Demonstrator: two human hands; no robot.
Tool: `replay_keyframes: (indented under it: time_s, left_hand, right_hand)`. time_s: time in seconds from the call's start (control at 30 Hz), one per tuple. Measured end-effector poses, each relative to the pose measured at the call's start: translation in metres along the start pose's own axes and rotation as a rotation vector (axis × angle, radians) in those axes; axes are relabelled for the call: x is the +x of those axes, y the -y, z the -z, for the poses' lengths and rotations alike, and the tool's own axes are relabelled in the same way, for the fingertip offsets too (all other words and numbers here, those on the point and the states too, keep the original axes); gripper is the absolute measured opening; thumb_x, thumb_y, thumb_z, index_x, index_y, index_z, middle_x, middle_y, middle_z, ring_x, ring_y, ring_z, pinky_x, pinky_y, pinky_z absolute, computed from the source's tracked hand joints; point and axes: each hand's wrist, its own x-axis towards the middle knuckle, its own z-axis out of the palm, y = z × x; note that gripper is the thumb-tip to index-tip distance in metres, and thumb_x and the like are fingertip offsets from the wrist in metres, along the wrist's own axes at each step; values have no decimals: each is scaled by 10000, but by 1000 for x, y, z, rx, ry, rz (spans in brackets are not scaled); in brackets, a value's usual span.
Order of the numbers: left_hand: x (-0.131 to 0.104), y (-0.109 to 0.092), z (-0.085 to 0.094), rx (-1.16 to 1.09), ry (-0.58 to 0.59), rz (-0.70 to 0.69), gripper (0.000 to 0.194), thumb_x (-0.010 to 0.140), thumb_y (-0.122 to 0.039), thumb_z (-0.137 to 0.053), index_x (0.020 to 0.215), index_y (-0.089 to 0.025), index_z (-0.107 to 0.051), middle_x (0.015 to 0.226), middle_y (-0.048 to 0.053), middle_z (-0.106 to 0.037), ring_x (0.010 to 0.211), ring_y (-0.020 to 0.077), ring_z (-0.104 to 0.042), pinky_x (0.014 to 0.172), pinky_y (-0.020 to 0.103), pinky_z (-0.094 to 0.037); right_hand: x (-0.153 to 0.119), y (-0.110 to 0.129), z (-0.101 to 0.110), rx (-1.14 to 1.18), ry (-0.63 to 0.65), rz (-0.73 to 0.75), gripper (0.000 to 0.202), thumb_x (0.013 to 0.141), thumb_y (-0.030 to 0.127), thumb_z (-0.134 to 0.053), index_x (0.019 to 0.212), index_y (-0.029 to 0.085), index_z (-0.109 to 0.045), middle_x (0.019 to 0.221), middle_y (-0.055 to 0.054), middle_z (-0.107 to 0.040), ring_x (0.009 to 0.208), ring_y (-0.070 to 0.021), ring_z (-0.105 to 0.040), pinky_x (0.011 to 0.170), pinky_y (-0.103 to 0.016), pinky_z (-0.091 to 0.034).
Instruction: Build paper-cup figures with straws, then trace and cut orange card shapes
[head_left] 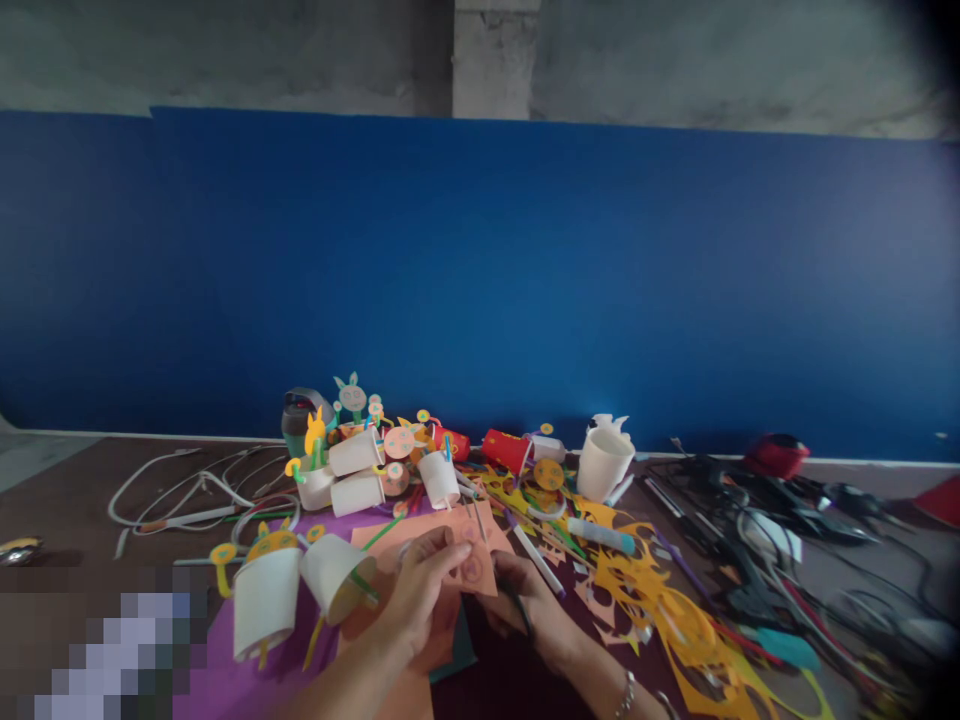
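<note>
Near the table's front, my left hand (427, 580) pinches a piece of orange paper (486, 572) with round shapes drawn on it. My right hand (529, 605) is closed around scissors (481, 522) with dark handles, their blades at the paper's upper part. More orange sheets (371, 632) and a teal sheet (463, 640) lie below my hands. To the left, white paper cups (264, 605) with yellow paper faces and straws stand or tilt on purple paper (214, 650).
Behind are more decorated cups (356, 452), a red cup (506, 450) and a white container (604, 465). Yellow paper scraps (679, 620), a glue stick (600, 533) and markers lie right of my hands. Cables (795, 590) spread at the far right, white cables (202, 490) at the left.
</note>
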Motion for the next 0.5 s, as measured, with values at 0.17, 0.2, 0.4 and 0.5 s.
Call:
replay_keyframes:
  time_s: [0.17,0.2,0.4,0.5]
  left_hand:
    - [1,1,2,28,5,12,181,701,-257,-694,575,-146,-624,574,14,-632,569,129,-542,599,235,-402]
    - [1,1,1,29,7,12,176,703,-258,-691,581,-146,-630,575,14,-633,568,129,-539,600,235,-398]
    - [2,2,2,94,-41,-13,186,686,-261,-696,556,-145,-632,546,3,-598,530,114,-469,543,227,-332]
    - [3,3,3,110,-49,-22,196,673,-277,-714,553,-142,-637,534,-6,-571,528,109,-445,540,227,-316]
  right_hand:
    - [1,-5,0,33,-37,11,395,632,447,-783,773,157,-554,485,88,-447,370,-33,-334,373,-166,-263]
    - [1,-6,-1,37,-42,11,390,631,434,-788,776,155,-557,480,88,-448,370,-33,-333,373,-165,-261]
    - [0,-5,-3,48,-75,18,384,631,441,-783,758,155,-560,445,100,-412,361,-31,-306,362,-162,-241]
    - [0,-2,-6,33,-77,29,393,634,466,-772,752,156,-561,435,104,-395,353,-31,-290,355,-163,-234]
